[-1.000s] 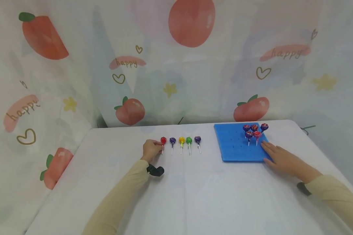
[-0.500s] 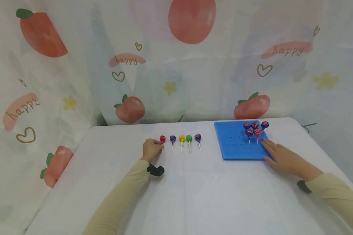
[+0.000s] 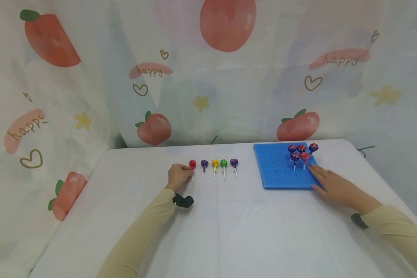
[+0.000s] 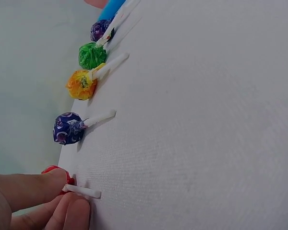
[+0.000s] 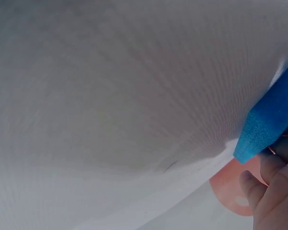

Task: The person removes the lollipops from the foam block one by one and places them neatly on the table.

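My left hand (image 3: pixel 179 177) pinches a red lollipop (image 3: pixel 192 163) at the left end of a row, thumb and fingers at the base of its wrapped head. Its white stick (image 4: pixel 84 190) points out past the fingertips in the left wrist view. To its right lie a purple lollipop (image 3: pixel 204 163), a yellow one (image 4: pixel 81 85), a green one (image 4: pixel 92 56) and another purple lollipop (image 3: pixel 234 162). My right hand (image 3: pixel 333 189) rests with extended fingers on the right edge of a blue foam board (image 3: pixel 271 173). Several lollipops (image 3: pixel 295 156) stand upright in the board's back right part.
A white cloth covers the table (image 3: pixel 208 231). Small holes dot the blue board's left and middle parts. Behind the table hangs a curtain (image 3: pixel 229 85) printed with peaches and hearts.
The head view has shifted slightly. My left hand stays at the red lollipop, whose head leans a little differently, and my right hand keeps its place on the board's edge.
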`<state>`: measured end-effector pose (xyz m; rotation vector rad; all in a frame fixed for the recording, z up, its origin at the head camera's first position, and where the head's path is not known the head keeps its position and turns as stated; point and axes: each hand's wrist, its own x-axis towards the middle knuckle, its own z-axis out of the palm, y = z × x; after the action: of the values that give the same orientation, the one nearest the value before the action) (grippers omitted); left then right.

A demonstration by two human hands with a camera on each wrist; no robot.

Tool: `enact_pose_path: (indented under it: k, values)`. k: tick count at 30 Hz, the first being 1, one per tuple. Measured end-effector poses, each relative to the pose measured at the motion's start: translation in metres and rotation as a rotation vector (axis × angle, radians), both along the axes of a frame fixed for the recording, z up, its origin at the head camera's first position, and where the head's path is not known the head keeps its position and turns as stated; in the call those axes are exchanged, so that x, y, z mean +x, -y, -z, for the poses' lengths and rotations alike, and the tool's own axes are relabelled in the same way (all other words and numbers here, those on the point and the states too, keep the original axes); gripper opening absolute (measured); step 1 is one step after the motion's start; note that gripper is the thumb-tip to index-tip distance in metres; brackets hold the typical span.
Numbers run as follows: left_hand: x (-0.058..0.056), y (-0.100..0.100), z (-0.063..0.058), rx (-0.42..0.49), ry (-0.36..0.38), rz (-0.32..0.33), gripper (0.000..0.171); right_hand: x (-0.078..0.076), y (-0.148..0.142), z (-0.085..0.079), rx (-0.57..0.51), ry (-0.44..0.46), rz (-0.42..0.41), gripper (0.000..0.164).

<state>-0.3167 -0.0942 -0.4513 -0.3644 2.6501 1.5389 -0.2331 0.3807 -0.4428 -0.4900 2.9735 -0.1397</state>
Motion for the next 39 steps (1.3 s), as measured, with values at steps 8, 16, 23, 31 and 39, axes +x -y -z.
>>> enact_pose_path:
  k: [8, 16, 23, 31, 39]
  values:
    - [0.002, 0.002, -0.01, -0.073, -0.065, 0.002, 0.022, 0.003, -0.001, -0.001, -0.013, -0.016, 0.006, 0.075]
    - [-0.004, 0.0, -0.026, 0.042, -0.162, 0.007, 0.033, 0.004, -0.002, -0.001, -0.014, -0.016, 0.01, 0.075]
    - [-0.008, -0.02, -0.04, 0.159, -0.236, 0.053, 0.036, 0.004, -0.002, -0.003, -0.017, -0.015, 0.013, 0.075]
    - [-0.008, -0.065, -0.05, 0.241, -0.309, 0.193, 0.036, 0.002, -0.001, -0.002, -0.016, -0.013, 0.01, 0.074]
    - [-0.01, -0.118, -0.048, 0.227, -0.376, 0.369, 0.035, 0.002, 0.002, -0.001, -0.017, -0.005, 0.01, 0.075]
